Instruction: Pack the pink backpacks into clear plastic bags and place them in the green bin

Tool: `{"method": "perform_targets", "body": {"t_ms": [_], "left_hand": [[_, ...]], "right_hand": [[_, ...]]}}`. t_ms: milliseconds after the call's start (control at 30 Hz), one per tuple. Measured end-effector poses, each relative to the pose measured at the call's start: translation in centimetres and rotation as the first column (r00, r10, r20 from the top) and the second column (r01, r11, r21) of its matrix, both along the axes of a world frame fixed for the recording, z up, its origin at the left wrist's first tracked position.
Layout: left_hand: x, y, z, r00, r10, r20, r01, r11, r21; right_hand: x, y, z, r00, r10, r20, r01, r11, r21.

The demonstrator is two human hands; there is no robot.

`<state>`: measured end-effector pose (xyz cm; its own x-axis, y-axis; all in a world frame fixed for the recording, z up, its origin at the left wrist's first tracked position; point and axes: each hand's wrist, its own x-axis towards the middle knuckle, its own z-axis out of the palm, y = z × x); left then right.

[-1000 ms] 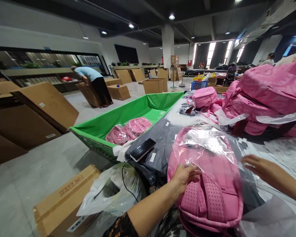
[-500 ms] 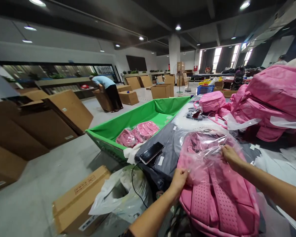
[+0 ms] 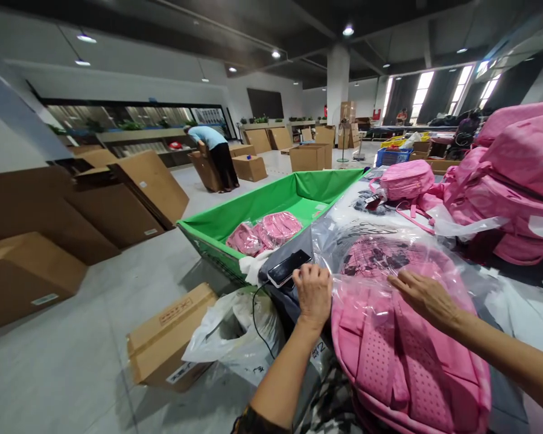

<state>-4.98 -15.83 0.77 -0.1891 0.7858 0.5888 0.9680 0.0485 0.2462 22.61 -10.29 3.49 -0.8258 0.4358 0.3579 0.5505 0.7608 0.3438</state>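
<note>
Over grey cloth (image 3: 284,303), hands (image 3: 314,295) (image 3: 428,296) touch crinkled plastic (image 3: 364,296) on a rounded backpack (image 3: 419,374).

The backpack (image 3: 461,367) at the lower right of the frame is pink, its 2 straps (image 3: 375,355) covered in rows of darker pink dots. At the right edge, the piled bags (image 3: 516,199) are pink too. The bin (image 3: 235,202) near the centre is bright green. Left of the backpack, the phone (image 3: 289,265) has a black screen. Lower left, a brown box (image 3: 172,340) carries reddish print beside a white plastic bag (image 3: 262,346) with black lettering. The sleeve (image 3: 253,425) at bottom centre is dark with an orange-brown pattern.
</note>
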Motion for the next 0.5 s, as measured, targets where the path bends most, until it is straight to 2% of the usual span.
{"method": "perform_targets", "body": {"t_ms": [67,167,233,300,367,433,467,500], "left_hand": [[-0.9,-0.6,-1.1,0.999,-0.032,-0.028,0.032,0.999,-0.009],[-0.6,-2.0,-3.6,0.991,-0.133,0.010,0.133,0.991,0.000],[0.0,-2.7,-5.5,0.982,-0.180,0.050,0.180,0.984,-0.004],[0.4,-3.1,-7.1,0.974,-0.213,0.074,0.213,0.977,0.008],[0.3,-2.9,-8.1,0.968,-0.221,0.120,0.225,0.974,-0.015],[-0.3,-2.1,-8.4,0.949,-0.182,0.259,0.213,0.972,-0.097],[-0.7,-1.5,-8.3,0.904,-0.130,0.407,0.202,0.969,-0.140],[-1.2,-0.7,-8.1,0.810,-0.055,0.584,0.195,0.964,-0.179]], "right_hand": [[2.2,0.5,-0.4,0.998,-0.056,0.017,0.056,0.998,0.021],[5.3,1.5,-0.2,0.982,-0.187,-0.004,0.187,0.981,0.049],[7.4,2.5,0.7,0.956,-0.288,-0.061,0.291,0.956,0.031],[9.5,3.5,1.8,0.903,-0.407,-0.137,0.404,0.913,-0.054],[11.3,4.5,3.0,0.795,-0.554,-0.248,0.510,0.831,-0.222],[12.6,5.6,3.8,0.649,-0.673,-0.356,0.551,0.738,-0.391],[13.0,6.2,4.0,0.570,-0.708,-0.417,0.520,0.704,-0.484],[13.2,6.9,4.0,0.501,-0.725,-0.473,0.458,0.686,-0.566]]}}
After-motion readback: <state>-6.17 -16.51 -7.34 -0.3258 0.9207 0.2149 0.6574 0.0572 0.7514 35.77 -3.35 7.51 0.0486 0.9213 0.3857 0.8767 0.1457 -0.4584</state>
